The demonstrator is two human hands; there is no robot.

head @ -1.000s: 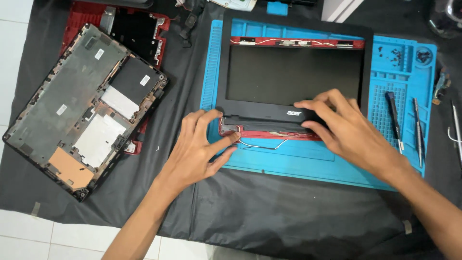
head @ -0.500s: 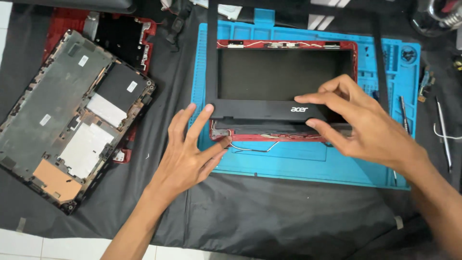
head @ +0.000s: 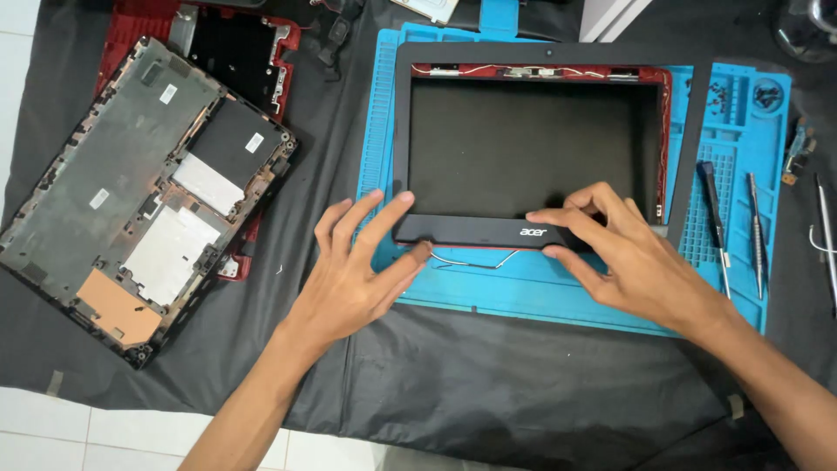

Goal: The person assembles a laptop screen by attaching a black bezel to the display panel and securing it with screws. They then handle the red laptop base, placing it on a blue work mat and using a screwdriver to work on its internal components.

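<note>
Your blue silicone repair mat (head: 540, 292) carried the red plastic laptop lid shell (head: 664, 113), and over that shell sat the thin black plastic screen bezel (head: 475, 230), a rectangular frame whose right-hand strip stood skewed out across the mat's moulded parts tray (head: 741, 96). That tray's small compartments held a scatter of tiny dark screws (too small to count), and in the ribbed slots below them lay two slim metal-tipped screwdrivers (head: 737, 231), side by side. Your left hand (head: 353, 279) was spread flat with the fingers open, the fingertips touching the bezel's lower left corner and the thumb resting against the edge beneath it, beside a loose grey wire (head: 475, 259) that curled on the mat. Your right hand (head: 632, 262) pinched the bezel's bottom bar just right of its printed mark, fingers on top and thumb underneath, closed on the plastic. Off to your left, on the black cloth (head: 488, 384), the dark grey laptop base chassis (head: 144, 196) lay open side up, partly over a red bottom cover (head: 131, 35). Compared with half a second earlier, the bezel's right side had swung further away from the red shell, your left fingers had crept up onto the bar, and the base chassis had stayed where it was.
</note>
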